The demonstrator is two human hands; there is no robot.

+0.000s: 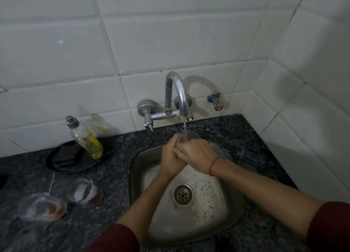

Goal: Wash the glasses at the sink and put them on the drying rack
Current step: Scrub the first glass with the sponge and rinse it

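Observation:
Over the steel sink [223, 221] my left hand [171, 155] and my right hand [195, 154] together grip a clear glass [191, 137] under the tap [176, 92]. A thin stream of water runs into the glass. My fingers overlap and hide most of the glass. Two more glasses stand on the dark counter at the left: one [85, 192] nearer the sink and one [42, 207] further left, both with brownish dregs. No drying rack is in view.
A dish soap bottle [85, 138] with yellow liquid leans on a black tray [75, 157] that holds a dark sponge [65, 155]. A small wall valve [216, 100] sits right of the tap. White tiled walls close in behind and on the right.

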